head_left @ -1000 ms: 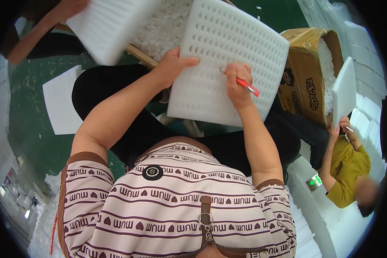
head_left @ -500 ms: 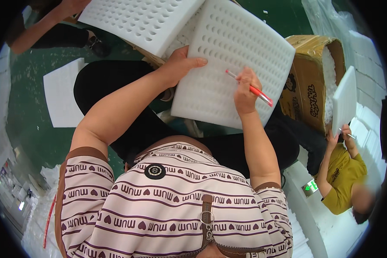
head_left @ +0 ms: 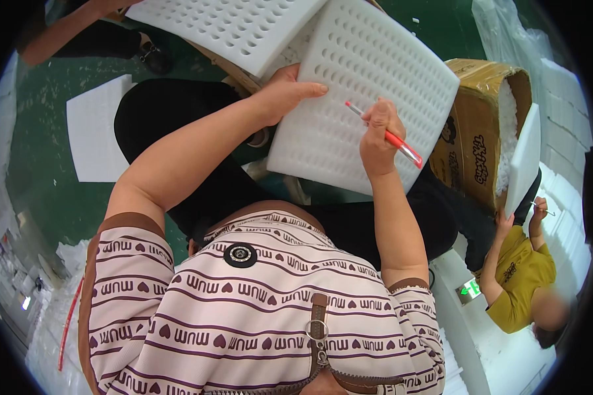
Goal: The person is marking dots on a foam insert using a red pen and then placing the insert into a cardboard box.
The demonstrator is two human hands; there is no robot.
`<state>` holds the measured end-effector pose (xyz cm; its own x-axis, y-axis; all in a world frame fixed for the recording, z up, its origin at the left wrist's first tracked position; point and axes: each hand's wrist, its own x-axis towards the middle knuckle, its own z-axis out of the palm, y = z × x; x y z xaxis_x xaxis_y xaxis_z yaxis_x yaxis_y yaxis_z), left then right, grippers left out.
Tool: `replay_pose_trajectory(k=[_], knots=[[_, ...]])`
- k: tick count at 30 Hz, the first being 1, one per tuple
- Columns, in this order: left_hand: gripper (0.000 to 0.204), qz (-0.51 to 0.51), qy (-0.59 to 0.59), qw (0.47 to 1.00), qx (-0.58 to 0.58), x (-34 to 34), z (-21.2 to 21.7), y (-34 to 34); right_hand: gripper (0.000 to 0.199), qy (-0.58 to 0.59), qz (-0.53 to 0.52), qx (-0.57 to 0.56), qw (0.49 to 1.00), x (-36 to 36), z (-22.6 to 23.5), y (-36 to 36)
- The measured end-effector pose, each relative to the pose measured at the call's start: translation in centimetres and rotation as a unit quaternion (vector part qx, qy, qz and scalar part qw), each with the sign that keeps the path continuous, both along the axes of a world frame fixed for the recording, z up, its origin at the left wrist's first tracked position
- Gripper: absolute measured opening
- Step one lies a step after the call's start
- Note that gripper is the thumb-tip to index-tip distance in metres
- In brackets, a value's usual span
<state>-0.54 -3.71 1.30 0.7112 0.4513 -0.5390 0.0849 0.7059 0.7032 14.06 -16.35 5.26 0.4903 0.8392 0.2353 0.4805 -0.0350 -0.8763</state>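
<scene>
A thick white foam board (head_left: pixel 385 66) with rows of round holes lies tilted over my lap. My left hand (head_left: pixel 284 97) is closed around its left edge, thumb on top, fingers hidden underneath. In my right hand (head_left: pixel 381 135) is a red pen (head_left: pixel 404 146) with a clear barrel, its red-tipped end pointing up and left over the holes. Whether that tip touches the foam I cannot tell. Another holed foam board (head_left: pixel 224 29) sits just beyond my left hand, over a carton.
A brown carton (head_left: pixel 471 145) with white foam bits stands at right. Beside it a person in a mustard shirt (head_left: pixel 524 266) holds another foam board (head_left: pixel 524 161) and a thin tool. A person's arm (head_left: pixel 72 27) reaches in at upper left. A white sheet (head_left: pixel 99 131) lies on the green floor.
The held board and my left hand have shifted slightly right in view. The pen tip has moved a little leftward across the board. The person at right has drawn one hand away from their board.
</scene>
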Motion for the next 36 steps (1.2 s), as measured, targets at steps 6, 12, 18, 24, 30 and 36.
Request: replay_pose_trajectory(k=[6,12,18,24,30,36], knots=[[0.035,-0.005,-0.026,1.000,0.009,0.2,0.4,-0.3,0.018,-0.324,0.035,-0.032,0.945,-0.4,-2.7,1.5],[0.031,0.011,-0.022,0.999,-0.028,0.1,-0.2,0.1,0.019,0.031,-0.013,0.025,0.999,-0.5,-2.0,0.9],[0.032,-0.016,-0.040,0.996,-0.075,0.3,0.7,0.2,0.020,-0.128,0.039,0.029,0.991,-0.6,-2.5,2.5],[0.039,-0.005,-0.036,0.995,-0.093,0.1,0.8,0.4,0.021,-0.034,-0.038,0.022,0.998,-2.2,-0.7,1.5],[0.039,-0.036,-0.045,0.997,-0.055,0.3,1.0,-0.1,0.023,-0.320,0.004,-0.047,0.946,-2.3,-2.8,3.4],[0.040,0.014,-0.054,0.992,-0.117,0.2,0.0,0.3,0.023,-0.088,-0.015,0.006,0.996,-3.1,-1.0,3.7]])
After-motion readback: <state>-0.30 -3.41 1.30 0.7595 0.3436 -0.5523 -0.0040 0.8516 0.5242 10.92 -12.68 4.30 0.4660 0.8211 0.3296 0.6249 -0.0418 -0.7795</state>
